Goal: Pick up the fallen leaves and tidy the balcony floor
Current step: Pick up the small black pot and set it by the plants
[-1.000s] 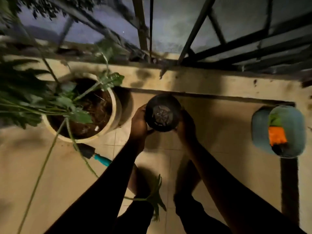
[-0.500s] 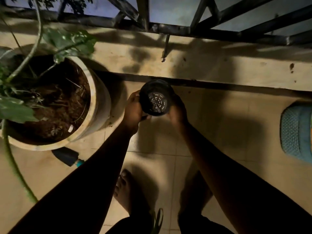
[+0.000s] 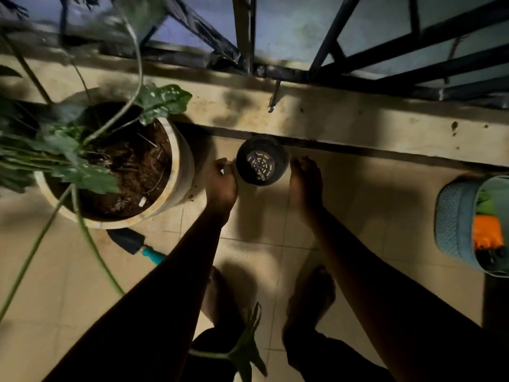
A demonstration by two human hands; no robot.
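Observation:
A small empty black plastic pot point(image 3: 260, 161) with a slotted bottom stands on the tiled floor against the low ledge point(image 3: 358, 119). My left hand point(image 3: 220, 183) is beside its left wall, fingers loosely curled and close to the rim. My right hand point(image 3: 304, 180) hovers just right of the pot with a small gap, holding nothing. A green leaf on a long stem point(image 3: 246, 351) hangs in front of my legs at the bottom of the view.
A large cream planter point(image 3: 180, 172) with soil and a leafy plant stands at left. A trowel point(image 3: 129, 239) with a teal handle lies below it. At the right edge is a teal basket point(image 3: 454, 221) holding something orange. A black railing point(image 3: 245, 37) tops the ledge. My bare feet point(image 3: 311, 293) are on the tiles.
The black pot, held up between both hands before, now stands on the floor by the ledge. Both hands have let go and drawn slightly away from its sides.

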